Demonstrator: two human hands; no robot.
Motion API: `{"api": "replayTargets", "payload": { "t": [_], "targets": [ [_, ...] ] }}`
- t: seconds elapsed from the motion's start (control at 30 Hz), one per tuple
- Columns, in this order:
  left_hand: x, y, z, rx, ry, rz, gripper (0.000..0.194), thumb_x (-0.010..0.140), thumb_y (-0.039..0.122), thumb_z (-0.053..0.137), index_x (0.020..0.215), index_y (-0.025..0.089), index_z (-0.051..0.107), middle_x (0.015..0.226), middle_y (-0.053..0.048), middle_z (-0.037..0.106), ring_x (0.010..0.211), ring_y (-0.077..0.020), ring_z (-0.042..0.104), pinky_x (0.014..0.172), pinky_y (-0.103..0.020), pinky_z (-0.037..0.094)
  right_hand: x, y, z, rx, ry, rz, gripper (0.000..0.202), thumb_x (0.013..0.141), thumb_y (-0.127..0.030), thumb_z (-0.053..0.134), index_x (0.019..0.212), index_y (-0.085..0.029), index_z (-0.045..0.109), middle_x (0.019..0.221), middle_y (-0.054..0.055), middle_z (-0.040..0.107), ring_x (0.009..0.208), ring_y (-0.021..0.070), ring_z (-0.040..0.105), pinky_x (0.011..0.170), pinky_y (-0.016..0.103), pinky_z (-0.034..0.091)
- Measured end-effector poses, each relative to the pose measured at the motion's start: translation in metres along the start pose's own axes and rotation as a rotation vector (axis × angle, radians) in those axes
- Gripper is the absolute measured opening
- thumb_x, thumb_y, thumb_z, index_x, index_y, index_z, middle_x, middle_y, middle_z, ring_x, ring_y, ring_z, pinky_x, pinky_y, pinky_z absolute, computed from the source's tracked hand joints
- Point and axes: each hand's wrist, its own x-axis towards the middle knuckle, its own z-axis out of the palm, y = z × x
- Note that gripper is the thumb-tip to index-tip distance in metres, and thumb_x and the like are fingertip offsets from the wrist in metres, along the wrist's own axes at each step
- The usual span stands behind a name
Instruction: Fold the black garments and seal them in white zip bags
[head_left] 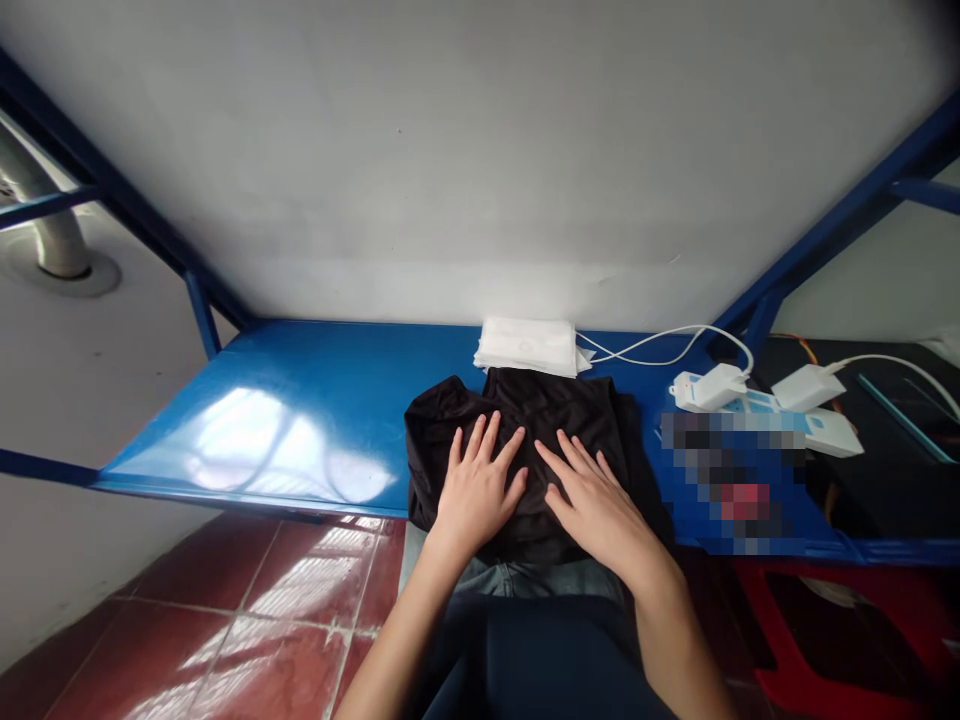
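A black garment [555, 400] lies bunched on the blue bench, its near edge hanging over the front towards my lap. My left hand [481, 490] rests flat on its left half, fingers spread. On the right half lies my right hand [592, 500], palm down with fingers apart. The two hands are close together but do not touch. Just beyond the cloth, against the wall, sits a white pack of tissues [527, 345]. Which kind of garment this is I cannot tell.
The blue metal bench [337, 370] has slanted blue posts at both ends. To the right, a white power strip [832, 430] carries chargers with a white cable [660, 358]. A blurred patch covers something beside it. A red plastic stool [787, 620] stands at lower right.
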Motion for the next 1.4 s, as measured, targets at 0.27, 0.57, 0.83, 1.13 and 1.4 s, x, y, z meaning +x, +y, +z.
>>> {"api": "replayTargets", "payload": {
  "t": [0.27,0.57,0.83,1.13,1.4],
  "targets": [
    [-0.003,-0.006,-0.001,-0.018,-0.047,0.008,0.085,0.100,0.042,0.051,0.167,0.017,0.005,0.171,-0.013,0.026,0.159,-0.0297,0.022,0.128,-0.058,0.021,0.024,-0.032,0.027,0.062,0.083,0.024,0.059,0.107,-0.051,0.039,0.162,-0.030,0.036,0.171,0.010,0.026,0.157,0.0326,0.025,0.125,0.062,0.029],
    [0.002,-0.010,-0.002,0.031,-0.164,-0.029,0.101,0.084,0.076,0.064,0.165,0.031,0.025,0.175,-0.010,0.011,0.159,-0.0433,0.012,0.125,-0.071,0.014,-0.002,0.024,0.010,-0.238,0.128,0.088,0.059,0.107,-0.054,0.041,0.161,-0.031,0.038,0.172,0.009,0.023,0.157,0.0321,0.026,0.124,0.057,0.032],
    [0.002,-0.009,-0.003,0.025,-0.162,-0.027,0.100,0.084,0.075,0.066,0.165,0.032,0.027,0.175,-0.010,0.012,0.158,-0.0464,0.014,0.124,-0.073,0.015,0.000,0.021,0.014,-0.278,0.137,0.084,0.059,0.107,-0.052,0.040,0.162,-0.028,0.038,0.171,0.012,0.023,0.157,0.0329,0.026,0.124,0.056,0.032],
    [0.001,-0.008,0.000,0.050,-0.115,-0.011,0.090,0.090,0.076,0.055,0.165,0.035,0.027,0.174,-0.008,0.016,0.158,-0.0445,0.018,0.124,-0.072,0.019,0.000,0.023,0.014,-0.266,0.144,0.074,0.060,0.107,-0.051,0.041,0.162,-0.028,0.038,0.172,0.011,0.023,0.157,0.0333,0.027,0.124,0.056,0.032],
    [0.002,-0.003,0.000,0.106,-0.077,-0.045,0.065,0.103,0.055,0.046,0.163,0.036,0.031,0.174,-0.005,0.018,0.158,-0.0395,0.023,0.126,-0.066,0.024,0.000,0.021,0.013,-0.280,0.147,0.069,0.059,0.107,-0.050,0.040,0.161,-0.026,0.039,0.171,0.014,0.026,0.157,0.0331,0.028,0.124,0.055,0.033]
  ]
}}
